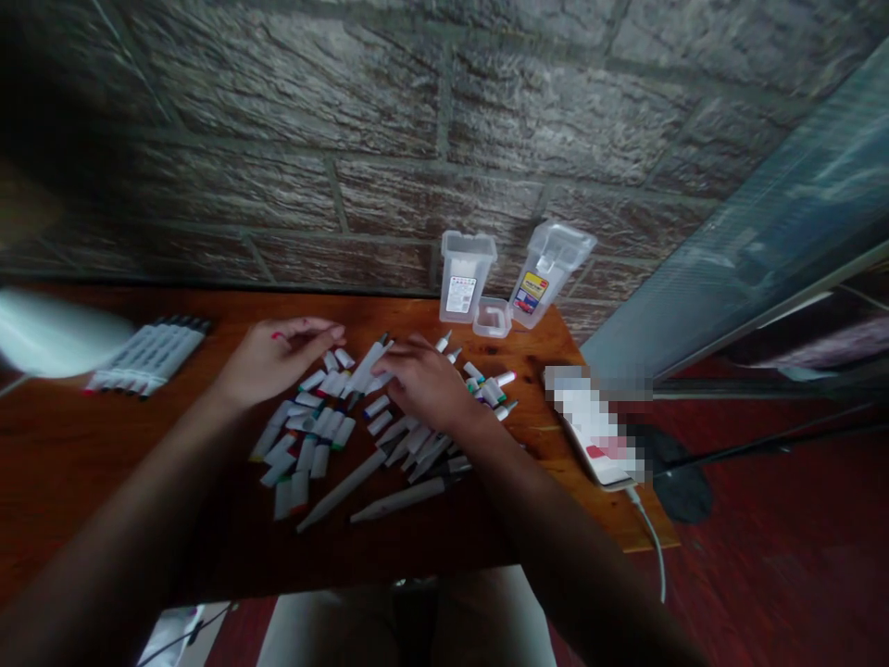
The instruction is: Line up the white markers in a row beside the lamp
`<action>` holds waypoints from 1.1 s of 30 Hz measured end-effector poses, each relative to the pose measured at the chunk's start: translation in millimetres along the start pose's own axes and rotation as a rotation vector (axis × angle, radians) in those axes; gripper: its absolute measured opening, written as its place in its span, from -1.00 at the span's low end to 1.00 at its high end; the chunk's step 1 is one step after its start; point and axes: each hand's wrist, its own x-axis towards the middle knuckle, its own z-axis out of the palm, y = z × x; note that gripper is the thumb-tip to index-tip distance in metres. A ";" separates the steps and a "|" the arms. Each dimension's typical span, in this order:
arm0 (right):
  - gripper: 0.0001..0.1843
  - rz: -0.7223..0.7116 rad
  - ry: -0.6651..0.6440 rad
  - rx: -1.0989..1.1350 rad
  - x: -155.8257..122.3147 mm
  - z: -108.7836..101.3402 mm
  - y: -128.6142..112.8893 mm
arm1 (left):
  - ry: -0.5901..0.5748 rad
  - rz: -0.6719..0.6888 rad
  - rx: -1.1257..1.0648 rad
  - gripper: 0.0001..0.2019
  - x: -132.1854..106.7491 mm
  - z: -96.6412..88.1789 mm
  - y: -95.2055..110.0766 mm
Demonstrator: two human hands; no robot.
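My right hand (pixel 427 380) is over the middle of the pile, its fingers closed on a white marker (pixel 383 356). Another uncapped marker (pixel 364 372) lies right beside its fingertips. Left of it, my left hand (pixel 281 359) hovers with thumb and fingers pressed together; what they hold, if anything, I cannot make out. Below my left fingers lie several loose white marker caps (pixel 323 421) with coloured ends. Uncapped markers (pixel 344 488) are spread under and in front of my right hand, partly hidden by it. More caps (pixel 494 391) sit to its right.
Two clear plastic cases (pixel 459 292) (pixel 538 295) stand against the brick wall, with a small clear lid (pixel 492 317) between them. Capped markers (pixel 149 357) lie in a row at left near a white lamp head (pixel 59 333). A charging phone (pixel 594 431) rests at the table's right edge.
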 end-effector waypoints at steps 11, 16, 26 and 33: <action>-0.72 -0.159 0.283 0.059 -3.3 -2.4 -19.6 | -0.196 -0.226 -0.556 -0.68 -6.5 0.2 1.6; -0.72 -0.175 0.275 0.029 -3.1 4.2 -22.8 | -0.237 -0.361 -0.695 -0.71 -8.1 0.7 7.4; -0.67 -0.183 0.208 0.078 -4.1 0.5 -22.4 | -0.279 -0.437 -0.858 -0.75 -4.9 0.0 8.6; -0.62 -0.189 0.189 0.184 -6.6 1.4 -23.1 | -0.303 -0.471 -0.951 -0.69 -3.3 -2.6 8.0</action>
